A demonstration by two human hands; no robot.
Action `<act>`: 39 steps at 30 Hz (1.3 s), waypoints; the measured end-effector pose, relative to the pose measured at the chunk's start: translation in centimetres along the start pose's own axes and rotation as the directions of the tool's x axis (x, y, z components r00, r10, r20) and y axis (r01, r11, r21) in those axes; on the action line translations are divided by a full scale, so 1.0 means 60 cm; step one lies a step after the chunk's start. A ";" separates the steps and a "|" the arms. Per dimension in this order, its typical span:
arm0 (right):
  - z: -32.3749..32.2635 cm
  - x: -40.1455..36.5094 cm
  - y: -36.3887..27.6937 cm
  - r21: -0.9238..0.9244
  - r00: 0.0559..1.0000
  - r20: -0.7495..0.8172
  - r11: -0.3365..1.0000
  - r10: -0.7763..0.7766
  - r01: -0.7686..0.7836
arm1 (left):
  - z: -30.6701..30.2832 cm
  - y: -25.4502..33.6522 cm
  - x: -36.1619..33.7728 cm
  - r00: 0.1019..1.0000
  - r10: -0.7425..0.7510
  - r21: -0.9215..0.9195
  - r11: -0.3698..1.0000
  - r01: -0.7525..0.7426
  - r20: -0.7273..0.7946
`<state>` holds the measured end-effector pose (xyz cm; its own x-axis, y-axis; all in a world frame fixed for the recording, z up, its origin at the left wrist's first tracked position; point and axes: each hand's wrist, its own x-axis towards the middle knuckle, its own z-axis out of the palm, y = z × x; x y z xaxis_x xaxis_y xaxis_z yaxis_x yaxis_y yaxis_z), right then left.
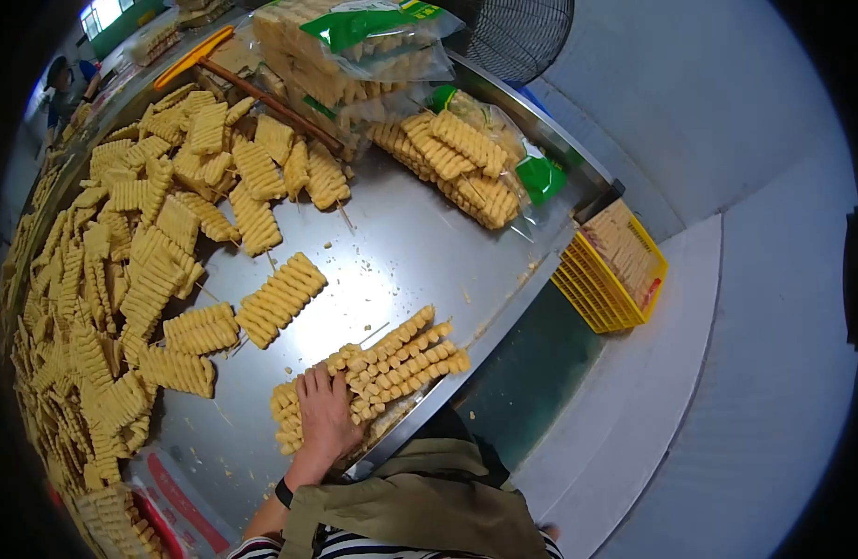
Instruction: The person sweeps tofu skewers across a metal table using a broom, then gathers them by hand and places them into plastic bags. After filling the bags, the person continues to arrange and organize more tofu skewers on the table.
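My left hand (323, 421) lies palm down on the near end of a row of yellow ridged food sticks (401, 359) at the front edge of the steel table (401, 247). Its fingers curl over the sticks, and a black band sits on the wrist. The row is two layers deep and runs up to the right from the hand. A thin skewer pokes out beside it. A separate flat block of the same sticks (280, 298) lies just beyond. My right hand is out of sight, and my olive jacket (420, 503) fills the bottom of the frame.
A big heap of stick blocks (103, 279) covers the table's left side. Clear bags of sticks (354, 47) (476, 168) lie at the far end beside a wooden pole (271, 102). A yellow crate (615, 270) stands on the floor to the right, a fan (522, 33) behind. Another person (61, 88) is at the far left.
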<state>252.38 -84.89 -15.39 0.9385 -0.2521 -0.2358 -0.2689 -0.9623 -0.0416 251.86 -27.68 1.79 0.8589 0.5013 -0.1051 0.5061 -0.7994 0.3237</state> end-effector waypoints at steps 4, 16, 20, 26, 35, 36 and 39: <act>-0.148 0.203 -0.335 0.456 0.939 -0.169 0.821 -0.298 0.343 | 0.003 0.004 0.005 1.000 -0.022 0.005 1.000 0.022 -0.012; -0.337 0.452 -1.234 0.009 0.205 -0.343 0.215 -0.917 0.977 | -0.021 0.033 0.036 0.995 -0.072 -0.091 0.994 0.065 -0.071; -0.383 0.441 -1.216 0.153 0.327 -0.280 0.295 -0.903 0.943 | -0.008 0.020 0.040 0.995 -0.061 -0.091 0.994 0.054 -0.076; -0.379 0.232 -1.078 0.341 -0.219 0.019 -0.200 -0.976 0.919 | -0.023 0.013 0.041 0.997 -0.042 -0.155 0.987 0.032 -0.062; -0.295 0.092 -1.057 0.380 -0.338 0.598 -0.114 -0.727 0.918 | 0.001 0.005 0.035 0.990 -0.039 -0.142 0.990 0.019 -0.136; -0.287 0.083 -1.061 0.319 -0.324 0.619 -0.147 -0.716 0.936 | 0.001 0.005 0.035 0.989 -0.032 -0.144 0.989 0.011 -0.145; -0.257 0.050 -1.036 0.398 -0.379 0.369 -0.224 -0.849 0.890 | 0.003 0.005 0.037 0.985 -0.045 -0.160 0.987 0.018 -0.166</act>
<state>275.24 -27.43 1.48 -0.2068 0.9502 -0.2332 0.8089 0.0319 -0.5870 253.92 -26.85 1.47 0.8104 0.5846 0.0385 0.5023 -0.7271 0.4680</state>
